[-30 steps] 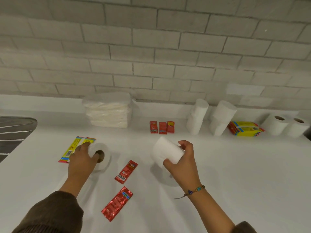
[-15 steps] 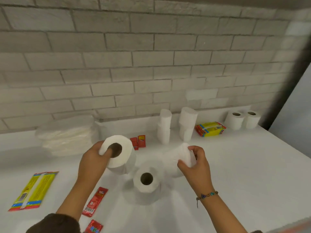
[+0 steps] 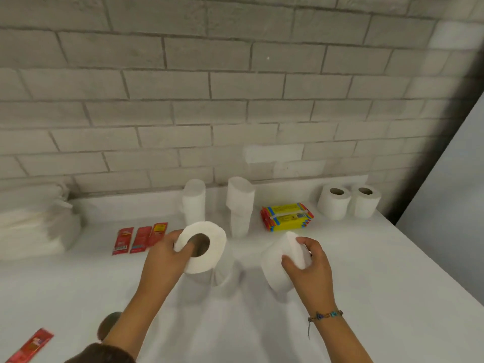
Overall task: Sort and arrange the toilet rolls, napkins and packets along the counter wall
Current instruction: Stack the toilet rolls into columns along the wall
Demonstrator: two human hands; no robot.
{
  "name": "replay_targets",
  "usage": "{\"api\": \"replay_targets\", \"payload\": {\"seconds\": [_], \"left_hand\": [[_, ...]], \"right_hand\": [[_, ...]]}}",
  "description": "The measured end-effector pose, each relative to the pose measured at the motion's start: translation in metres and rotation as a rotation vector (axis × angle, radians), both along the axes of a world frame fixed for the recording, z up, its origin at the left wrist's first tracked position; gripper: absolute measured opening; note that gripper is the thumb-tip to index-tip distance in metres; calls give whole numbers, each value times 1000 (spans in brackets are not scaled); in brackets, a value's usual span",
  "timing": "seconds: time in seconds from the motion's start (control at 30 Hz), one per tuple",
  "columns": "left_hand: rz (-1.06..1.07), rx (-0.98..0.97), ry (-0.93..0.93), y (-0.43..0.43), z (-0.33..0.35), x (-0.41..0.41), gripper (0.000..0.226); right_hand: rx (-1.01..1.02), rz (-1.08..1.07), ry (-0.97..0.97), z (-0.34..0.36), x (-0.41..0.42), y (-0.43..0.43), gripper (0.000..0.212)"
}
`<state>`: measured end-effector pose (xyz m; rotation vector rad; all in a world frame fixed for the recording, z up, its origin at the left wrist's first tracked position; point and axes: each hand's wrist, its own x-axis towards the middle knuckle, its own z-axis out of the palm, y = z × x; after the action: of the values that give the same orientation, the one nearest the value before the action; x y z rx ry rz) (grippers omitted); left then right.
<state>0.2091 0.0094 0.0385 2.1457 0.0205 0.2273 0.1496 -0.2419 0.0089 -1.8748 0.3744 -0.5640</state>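
Observation:
My left hand grips a white toilet roll with a finger in its core, held just above another roll that stands on the counter and is mostly hidden. My right hand holds a second white toilet roll tilted on its side, close to the counter. Against the wall stand two stacks of rolls, a pile of yellow packets and a pair of upright rolls. Three red sachets lie in a row, and a napkin pack sits far left.
One more red sachet lies at the bottom left near my sleeve. The white counter ends at its right edge beside a dark wall corner. Grey brick wall runs along the back.
Both hands have lifted and carried their rolls rightward. The left hand's roll now hovers over the roll standing on the counter. The view has swung right, toward the counter's end.

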Motion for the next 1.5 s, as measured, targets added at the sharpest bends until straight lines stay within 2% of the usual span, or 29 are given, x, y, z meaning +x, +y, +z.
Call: {"api": "replay_targets", "payload": {"seconds": [0.13,0.23,0.33,0.53,0.67,0.8,0.93,1.1,1.23,1.37,1.5], "left_hand": [[100,-24,101,-36,-16,4,33],[169,-27,160,-50,-21,4,34],[221,-46,186,-56,-20,2,33],[276,-39,185,-48,-20,7,32],[263,-50,192,-38,-24,18,32],[247,-64,186,-31,-30,28,34],[216,-62,203,-32,-35,32,34],[141,-64,184,-40,-32,36,34],[41,-71,141,-63,-25,45,31],[-68,-79,119,-105,-20,48,29],[-166,-68,123,-149,-14,53,25]], "right_hand": [[-18,72,2,9,43,-44,45],[-121,163,-69,38,91,-56,44],[-277,233,-164,76,147,-48,44],[-398,391,-210,109,227,-1,48],[-491,437,-76,97,250,13,51],[-562,427,-4,81,254,15,57],[-611,376,-23,86,249,14,64],[-580,299,-98,97,227,3,65],[-547,212,-75,103,195,-28,61],[-596,108,-41,91,150,-80,50],[-612,56,71,74,118,-138,41]]}}
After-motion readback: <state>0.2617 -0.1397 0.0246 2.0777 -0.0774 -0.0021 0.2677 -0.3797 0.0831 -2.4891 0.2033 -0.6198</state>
